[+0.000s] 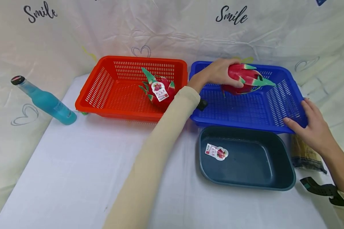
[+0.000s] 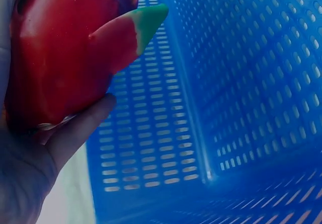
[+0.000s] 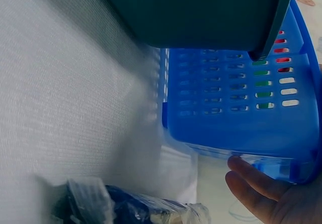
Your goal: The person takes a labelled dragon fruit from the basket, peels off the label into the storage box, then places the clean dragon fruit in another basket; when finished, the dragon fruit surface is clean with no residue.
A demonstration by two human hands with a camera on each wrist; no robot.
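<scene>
My left hand (image 1: pixel 218 73) grips a red dragon fruit (image 1: pixel 246 74) with green-tipped scales, over the left and middle part of the blue basket (image 1: pixel 232 123). Seen from the left wrist, thumb and fingers wrap the fruit (image 2: pixel 60 58), and the slotted basket wall (image 2: pixel 251 83) is beside it. At the basket's right end, my right hand (image 1: pixel 316 128) holds the rim, thumb on the inside and fingers outside. The right wrist view has its fingers (image 3: pixel 256 181) against the basket's outer side (image 3: pixel 226 131).
A red basket (image 1: pixel 103 109) at left holds another dragon fruit (image 1: pixel 170 90) bearing a sticker. In front of the blue basket stands a dark teal basin (image 1: pixel 240 171) with a sticker (image 1: pixel 217 152) inside. A blue bottle (image 1: pixel 50 103) stands far left; a plastic-wrapped packet (image 1: pixel 305 152) lies right of the basin.
</scene>
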